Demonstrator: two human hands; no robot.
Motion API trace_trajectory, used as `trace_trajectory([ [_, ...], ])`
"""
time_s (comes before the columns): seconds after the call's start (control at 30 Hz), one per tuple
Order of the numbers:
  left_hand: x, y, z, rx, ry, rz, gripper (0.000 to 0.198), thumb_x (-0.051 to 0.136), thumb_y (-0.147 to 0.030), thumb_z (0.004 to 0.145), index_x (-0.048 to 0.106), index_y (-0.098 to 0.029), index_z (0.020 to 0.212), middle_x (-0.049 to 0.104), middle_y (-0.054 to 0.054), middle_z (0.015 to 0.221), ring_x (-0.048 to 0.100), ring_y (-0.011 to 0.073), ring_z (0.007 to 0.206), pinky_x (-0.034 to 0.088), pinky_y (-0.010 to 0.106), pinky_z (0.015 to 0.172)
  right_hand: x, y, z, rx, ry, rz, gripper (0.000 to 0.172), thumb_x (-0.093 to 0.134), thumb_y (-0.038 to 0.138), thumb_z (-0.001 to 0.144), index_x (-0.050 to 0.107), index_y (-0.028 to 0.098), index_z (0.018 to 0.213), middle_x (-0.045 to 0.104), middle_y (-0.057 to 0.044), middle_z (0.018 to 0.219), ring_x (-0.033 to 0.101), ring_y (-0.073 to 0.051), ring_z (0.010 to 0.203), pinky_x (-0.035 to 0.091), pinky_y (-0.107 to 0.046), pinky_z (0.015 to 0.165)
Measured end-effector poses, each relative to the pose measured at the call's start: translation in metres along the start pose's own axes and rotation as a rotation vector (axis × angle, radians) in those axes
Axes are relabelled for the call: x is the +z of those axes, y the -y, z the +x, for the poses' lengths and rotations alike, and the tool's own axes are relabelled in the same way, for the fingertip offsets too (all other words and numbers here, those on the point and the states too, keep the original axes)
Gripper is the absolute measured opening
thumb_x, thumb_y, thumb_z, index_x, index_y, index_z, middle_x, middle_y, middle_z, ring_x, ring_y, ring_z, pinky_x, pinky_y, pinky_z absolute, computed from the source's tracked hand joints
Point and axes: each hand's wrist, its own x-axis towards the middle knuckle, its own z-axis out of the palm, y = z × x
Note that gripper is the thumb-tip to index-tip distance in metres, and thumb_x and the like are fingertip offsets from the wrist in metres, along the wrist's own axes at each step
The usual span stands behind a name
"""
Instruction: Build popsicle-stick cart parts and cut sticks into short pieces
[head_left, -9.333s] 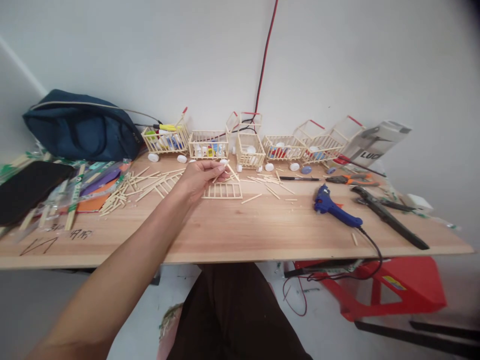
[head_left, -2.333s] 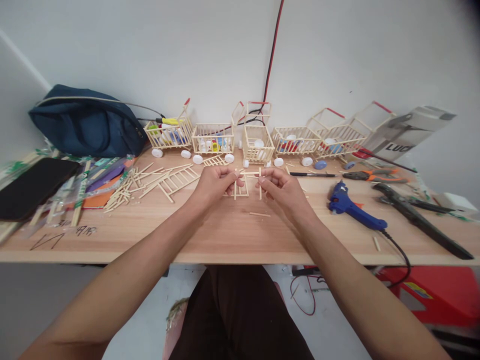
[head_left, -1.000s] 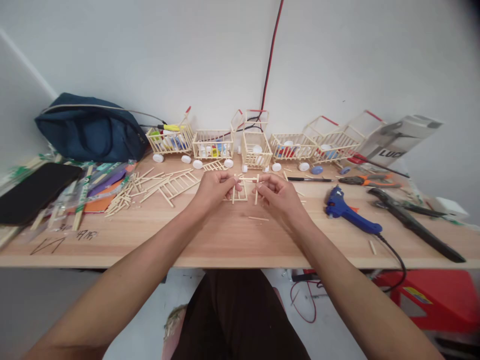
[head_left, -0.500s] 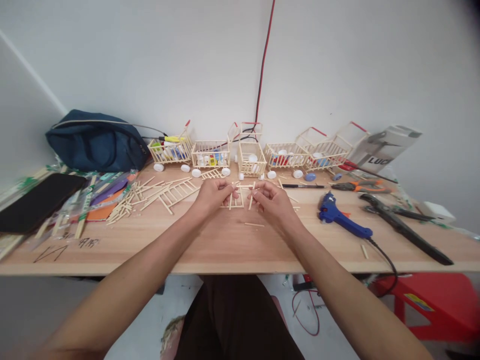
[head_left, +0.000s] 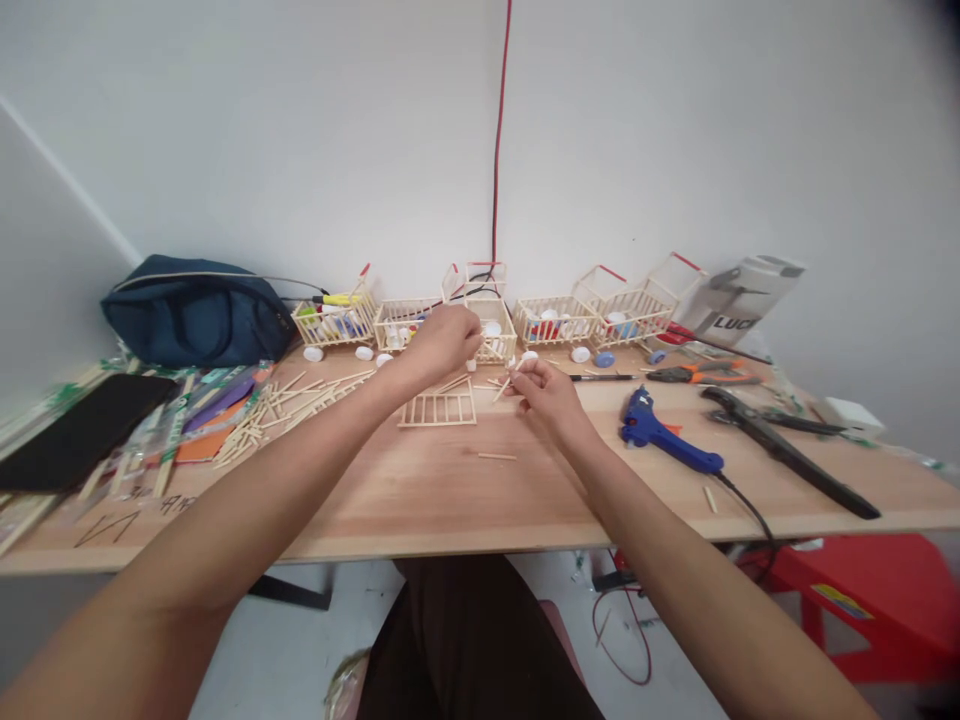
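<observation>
My left hand point(head_left: 448, 336) is raised over the middle of the table, in front of a small stick-built cart point(head_left: 491, 330). Its fingers are pinched together, and whatever is between them is too small to make out against the cart. In my right hand point(head_left: 546, 392), thumb and fingertips grip a thin wooden stick point(head_left: 502, 389), held at a slant. Below the left hand a ladder-like stick frame point(head_left: 437, 422) lies flat on the table. A loose short stick point(head_left: 497, 456) is nearer to me.
More stick carts with wheels point(head_left: 555, 320) line the wall. Loose sticks point(head_left: 247, 430), a phone point(head_left: 79, 430) and a blue bag point(head_left: 199, 315) are on the left. On the right lie a blue glue gun point(head_left: 667, 435), orange-handled pliers point(head_left: 705, 372) and a black-handled tool point(head_left: 795, 455).
My left hand has moved away from the right, upward towards the carts. The sticks that both hands held together are apart, and the ladder-like frame on the table is uncovered.
</observation>
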Motion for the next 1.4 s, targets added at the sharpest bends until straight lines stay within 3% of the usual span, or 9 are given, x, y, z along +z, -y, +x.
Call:
trace_trajectory([
  [0.1, 0.007, 0.001, 0.003, 0.022, -0.046, -0.005, 0.025, 0.055, -0.012, 0.076, 0.061, -0.016, 0.052, 0.051, 0.0, 0.051, 0.044, 0.0137, 0.055, 0.029, 0.028, 0.063, -0.007, 0.003, 0.009, -0.001, -0.046, 0.033, 0.027, 0.067, 0.038, 0.067, 0.049, 0.021, 0.077, 0.068, -0.003, 0.077, 0.062, -0.013, 0.063, 0.037, -0.018, 0.042],
  [0.23, 0.023, 0.009, -0.006, -0.14, -0.104, -0.182, 0.025, 0.053, -0.021, 0.08, 0.065, -0.016, 0.059, 0.05, -0.001, 0.049, 0.045, 0.0135, 0.054, 0.031, 0.026, 0.061, -0.012, 0.005, 0.02, -0.036, -0.063, 0.041, 0.023, 0.065, 0.035, 0.067, 0.051, 0.02, 0.078, 0.067, -0.003, 0.078, 0.061, -0.012, 0.061, 0.038, -0.019, 0.044],
  [0.33, 0.032, 0.015, -0.012, -0.228, -0.081, -0.276, 0.024, 0.052, -0.025, 0.081, 0.065, -0.017, 0.062, 0.051, -0.002, 0.049, 0.044, 0.0129, 0.053, 0.029, 0.025, 0.057, -0.014, 0.003, 0.025, -0.055, -0.062, 0.025, 0.021, 0.064, 0.033, 0.067, 0.055, 0.02, 0.08, 0.065, -0.001, 0.075, 0.057, -0.011, 0.059, 0.036, -0.02, 0.045],
  [0.53, 0.038, 0.017, -0.013, -0.048, -0.045, -0.151, 0.025, 0.054, -0.021, 0.081, 0.057, -0.017, 0.056, 0.052, -0.001, 0.056, 0.046, 0.0141, 0.059, 0.026, 0.026, 0.059, -0.017, -0.008, 0.025, -0.319, -0.072, -0.208, 0.021, 0.059, 0.039, 0.078, 0.062, 0.018, 0.081, 0.065, -0.002, 0.074, 0.056, -0.014, 0.066, 0.043, -0.027, 0.065],
  [0.63, 0.041, 0.016, -0.01, 0.031, -0.032, -0.121, 0.025, 0.054, -0.02, 0.082, 0.057, -0.017, 0.057, 0.054, 0.0, 0.058, 0.048, 0.0152, 0.061, 0.027, 0.026, 0.06, -0.015, -0.007, 0.024, -0.356, -0.047, -0.24, 0.024, 0.06, 0.042, 0.08, 0.064, 0.018, 0.082, 0.067, -0.003, 0.078, 0.056, -0.015, 0.068, 0.042, -0.027, 0.066],
  [0.83, 0.044, 0.011, -0.004, -0.043, -0.017, -0.211, 0.003, 0.065, -0.016, 0.074, 0.063, -0.018, 0.075, 0.061, -0.001, 0.066, 0.054, 0.015, 0.066, 0.032, 0.025, 0.063, -0.014, 0.006, 0.028, -0.393, 0.012, -0.314, 0.023, 0.06, 0.041, 0.082, 0.065, 0.018, 0.081, 0.064, -0.001, 0.074, 0.052, -0.013, 0.064, 0.039, -0.026, 0.062],
  [1.13, 0.044, 0.011, -0.002, -0.01, -0.013, -0.331, 0.016, 0.068, -0.012, 0.07, 0.053, -0.018, 0.074, 0.052, -0.005, 0.06, 0.047, 0.0113, 0.06, 0.03, 0.024, 0.06, -0.013, 0.011, 0.029, -0.377, 0.024, -0.34, 0.019, 0.064, 0.038, 0.075, 0.059, 0.02, 0.072, 0.06, 0.001, 0.068, 0.048, -0.012, 0.058, 0.038, -0.026, 0.059],
  [1.27, 0.043, 0.014, 0.0, -0.04, -0.008, -0.364, 0.01, 0.067, -0.02, 0.074, 0.057, -0.018, 0.077, 0.057, -0.004, 0.062, 0.052, 0.0127, 0.061, 0.032, 0.024, 0.06, -0.02, 0.011, 0.035, -0.299, 0.052, -0.279, 0.023, 0.066, 0.041, 0.072, 0.059, 0.019, 0.071, 0.058, 0.001, 0.065, 0.046, -0.011, 0.056, 0.036, -0.025, 0.056],
  [1.4, 0.04, 0.029, 0.0, -0.132, -0.049, -0.482, 0.009, 0.065, -0.015, 0.072, 0.061, -0.016, 0.08, 0.064, -0.001, 0.069, 0.059, 0.0131, 0.066, 0.039, 0.024, 0.064, -0.033, 0.012, 0.045, -0.19, -0.035, -0.213, 0.028, 0.069, 0.045, 0.069, 0.06, 0.019, 0.073, 0.051, 0.004, 0.059, 0.039, -0.009, 0.051, 0.028, -0.023, 0.048],
])
